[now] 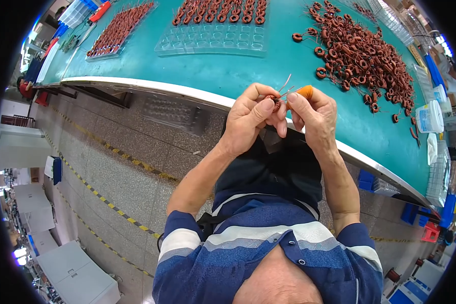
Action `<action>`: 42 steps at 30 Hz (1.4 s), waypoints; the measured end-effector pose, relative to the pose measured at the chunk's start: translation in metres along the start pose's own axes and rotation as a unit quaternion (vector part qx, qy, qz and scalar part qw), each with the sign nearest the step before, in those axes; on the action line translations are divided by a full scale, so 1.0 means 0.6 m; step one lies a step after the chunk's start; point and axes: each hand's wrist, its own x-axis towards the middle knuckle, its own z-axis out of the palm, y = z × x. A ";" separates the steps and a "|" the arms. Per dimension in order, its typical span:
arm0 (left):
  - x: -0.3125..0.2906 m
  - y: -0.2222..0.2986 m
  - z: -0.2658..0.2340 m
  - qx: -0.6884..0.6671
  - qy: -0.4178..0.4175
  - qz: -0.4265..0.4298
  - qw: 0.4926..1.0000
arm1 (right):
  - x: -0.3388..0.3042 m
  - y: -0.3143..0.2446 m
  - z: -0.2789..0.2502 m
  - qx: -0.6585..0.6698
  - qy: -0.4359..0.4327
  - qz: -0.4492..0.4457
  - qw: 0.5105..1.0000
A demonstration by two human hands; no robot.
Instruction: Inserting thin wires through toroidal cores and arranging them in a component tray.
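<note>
My left hand (247,121) pinches a small ring-shaped coil (275,103) wound with copper wire, just above the table's front edge. Loose wire ends (287,82) stick up and out from the coil. Close beside it, my right hand (316,115) is closed, thumb against forefinger, on one of the coil's wire ends. An orange covering (305,91) wraps the forefinger of that hand. The fingers partly hide the coil and the gripped part of the wire.
On the green table (213,71) lies a large heap of copper coils (365,55) to the right. A clear plastic tray (213,43) holds rows of coils; another filled tray (119,33) stands further left. A white tub (429,117) and pliers (414,136) are at the right edge.
</note>
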 end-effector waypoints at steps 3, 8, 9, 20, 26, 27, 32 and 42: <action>-0.004 0.006 -0.007 0.057 0.016 -0.013 0.998 | 0.002 0.001 0.003 -0.035 -0.006 -0.004 0.999; -0.006 0.020 -0.010 0.273 0.031 0.015 0.961 | -0.009 -0.004 0.026 -0.079 0.038 -0.095 0.992; -0.007 0.022 -0.011 0.272 0.033 0.016 0.962 | -0.011 -0.005 0.025 -0.080 0.036 -0.094 0.992; -0.008 0.007 -0.024 0.167 0.053 -0.033 0.984 | 0.016 -0.009 0.021 -0.142 -0.034 -0.063 0.987; 0.004 0.014 -0.034 0.188 0.065 -0.015 0.980 | 0.044 -0.014 0.024 -0.135 -0.057 -0.030 0.989; 0.008 0.024 -0.043 0.193 0.034 0.006 0.981 | 0.054 -0.016 0.024 -0.139 -0.065 -0.031 0.988; 0.060 0.060 -0.103 0.516 0.146 0.176 0.825 | 0.214 -0.067 0.016 -0.303 -0.061 -0.160 0.938; 0.068 0.070 -0.116 0.506 0.214 0.138 0.824 | 0.422 -0.027 0.004 -0.473 -0.194 -0.172 0.842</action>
